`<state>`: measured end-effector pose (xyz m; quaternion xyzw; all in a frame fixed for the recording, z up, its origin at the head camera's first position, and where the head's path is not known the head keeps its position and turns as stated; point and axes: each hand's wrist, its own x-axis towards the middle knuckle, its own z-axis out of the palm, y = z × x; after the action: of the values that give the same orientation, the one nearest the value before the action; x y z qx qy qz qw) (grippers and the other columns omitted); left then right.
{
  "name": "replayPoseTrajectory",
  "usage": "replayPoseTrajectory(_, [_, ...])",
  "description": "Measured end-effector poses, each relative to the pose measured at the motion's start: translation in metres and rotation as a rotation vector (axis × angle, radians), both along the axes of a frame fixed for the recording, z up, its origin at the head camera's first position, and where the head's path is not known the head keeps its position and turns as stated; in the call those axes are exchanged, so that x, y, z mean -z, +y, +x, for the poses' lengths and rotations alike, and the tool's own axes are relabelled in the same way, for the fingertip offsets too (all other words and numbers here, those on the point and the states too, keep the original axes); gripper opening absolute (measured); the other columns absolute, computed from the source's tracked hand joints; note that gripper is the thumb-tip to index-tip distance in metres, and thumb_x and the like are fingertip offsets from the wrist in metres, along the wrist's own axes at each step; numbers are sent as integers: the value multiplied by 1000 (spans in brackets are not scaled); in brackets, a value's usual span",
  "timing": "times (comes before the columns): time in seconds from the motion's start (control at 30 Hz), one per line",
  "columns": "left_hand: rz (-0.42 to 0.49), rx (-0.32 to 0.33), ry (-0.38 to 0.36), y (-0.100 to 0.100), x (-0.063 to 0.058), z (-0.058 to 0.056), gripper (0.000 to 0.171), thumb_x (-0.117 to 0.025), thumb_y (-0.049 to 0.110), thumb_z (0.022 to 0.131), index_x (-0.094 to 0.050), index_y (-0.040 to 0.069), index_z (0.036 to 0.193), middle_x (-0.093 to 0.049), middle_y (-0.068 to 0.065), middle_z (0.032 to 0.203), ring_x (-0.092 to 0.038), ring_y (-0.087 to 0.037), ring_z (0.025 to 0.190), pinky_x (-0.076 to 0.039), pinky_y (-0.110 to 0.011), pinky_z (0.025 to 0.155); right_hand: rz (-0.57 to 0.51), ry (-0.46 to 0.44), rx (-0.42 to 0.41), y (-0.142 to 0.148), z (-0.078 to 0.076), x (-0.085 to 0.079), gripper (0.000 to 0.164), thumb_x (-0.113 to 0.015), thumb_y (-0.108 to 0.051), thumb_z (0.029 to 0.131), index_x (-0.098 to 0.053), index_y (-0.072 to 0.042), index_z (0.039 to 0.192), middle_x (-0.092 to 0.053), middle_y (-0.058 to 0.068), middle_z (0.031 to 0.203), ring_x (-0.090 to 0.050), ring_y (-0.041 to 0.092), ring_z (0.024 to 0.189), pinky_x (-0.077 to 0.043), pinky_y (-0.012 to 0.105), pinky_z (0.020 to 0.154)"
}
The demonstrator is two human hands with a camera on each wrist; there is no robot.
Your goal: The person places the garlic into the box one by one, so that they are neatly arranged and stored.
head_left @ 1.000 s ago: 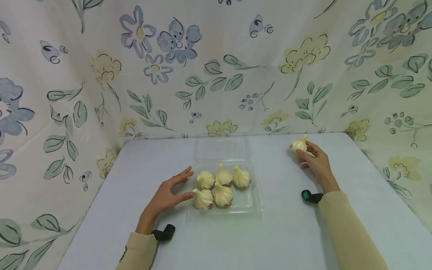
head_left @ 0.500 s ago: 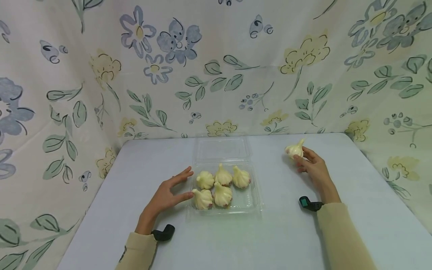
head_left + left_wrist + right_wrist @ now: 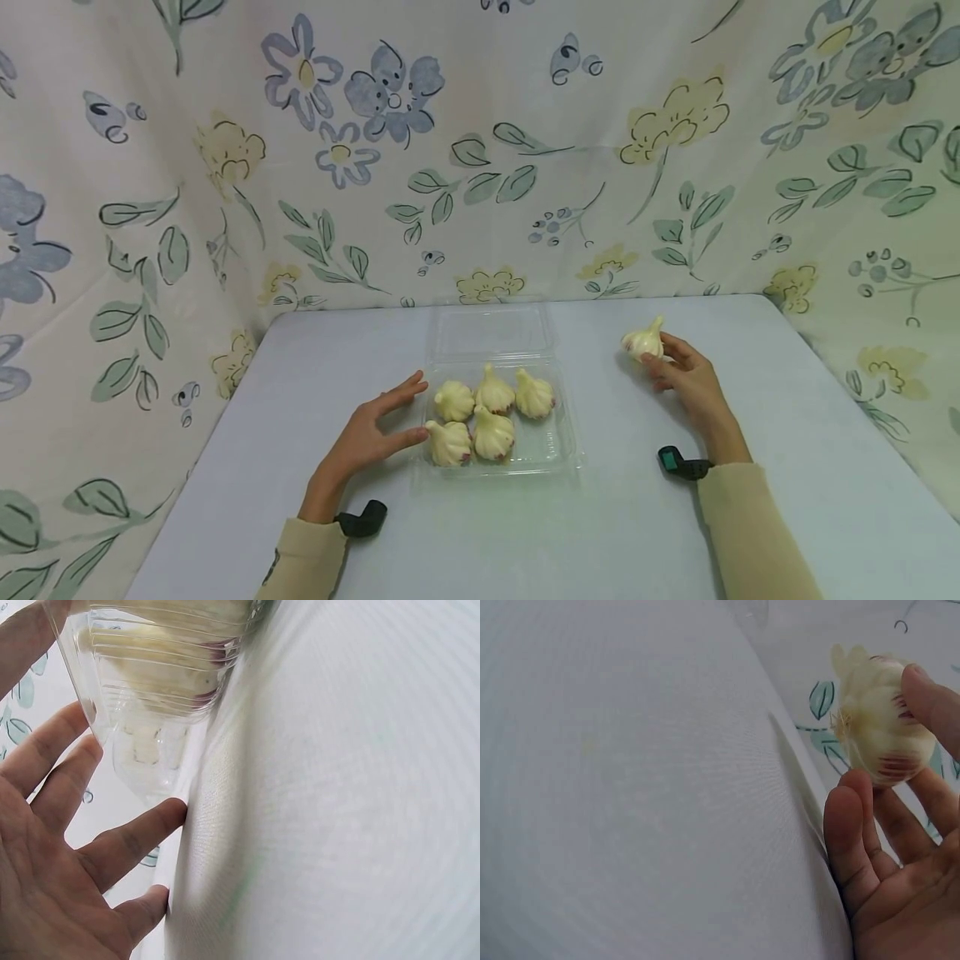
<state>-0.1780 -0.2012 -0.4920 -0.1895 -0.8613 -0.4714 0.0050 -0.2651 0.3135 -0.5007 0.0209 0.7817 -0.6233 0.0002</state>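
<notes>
My right hand [image 3: 693, 387] pinches a garlic bulb [image 3: 643, 341] by its side, over the right part of the table. In the right wrist view the bulb [image 3: 885, 724] shows purple streaks and a root tuft, with the thumb on one side and fingers on the other. A clear plastic clamshell box [image 3: 551, 450] lies with its lid folded back, holding several garlic bulbs [image 3: 493, 433]; its front right part shows bare plastic. My left hand [image 3: 367, 433] is spread at the box's left side, thumb and fingertips at the rim. The left wrist view shows fingers [image 3: 75, 754] beside the clear wall.
The box's lid [image 3: 491, 331] lies flat toward the back of the white table [image 3: 600, 533]. A flowered curtain [image 3: 480, 150] hangs behind and at both sides. Black wrist cameras [image 3: 362, 519] sit on both wrists.
My right hand has moved left and a little nearer, carrying the garlic bulb toward the box. The left hand and the box have stayed in place.
</notes>
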Motion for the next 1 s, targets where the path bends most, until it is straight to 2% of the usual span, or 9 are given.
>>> replayPoseTrajectory(0.3, [2,6,-1,-1,3,0,69,-83,34,87,-55,19,149,-38,10,163,-44,-30,147,-27,-67,120,26,28,-5,-3,4,2,71,-73,-36,95,-42,-13,155,-57,-20,121,-65,6,82,-58,22,66])
replayPoseTrajectory(0.77, [6,7,-3,-1,3,-1,70,-83,33,86,-55,18,149,-38,9,163,-43,-30,148,-28,-66,120,1,64,-7,-4,9,4,64,-73,-30,96,-48,-12,152,-61,-23,118,-67,5,81,-57,21,65])
replayPoseTrajectory(1.0, [-2,5,0,-1,3,-1,70,-83,34,87,-55,19,149,-38,10,163,-43,-29,148,-29,-66,120,-33,74,-5,-6,12,1,61,-74,-26,96,-50,-12,150,-59,-17,117,-66,5,81,-57,21,65])
